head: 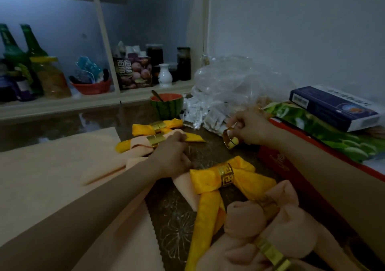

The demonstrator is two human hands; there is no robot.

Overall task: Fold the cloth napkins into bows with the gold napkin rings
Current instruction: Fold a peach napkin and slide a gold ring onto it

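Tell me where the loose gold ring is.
Head view, right of centre: the right hand pinches the gold ring, in front of the plastic bags.

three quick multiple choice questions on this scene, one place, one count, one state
1. Where is the cut half watermelon? A on the dark table B on the red box C in the plastic bag
2. How many green glass bottles stand on the white shelf? A one B two C four
3. What does the right hand hold? A nothing B a spoon C a loose gold napkin ring
Answers: A, it rests on the tabletop; B, two necks show at left; C, it pinches the ring.
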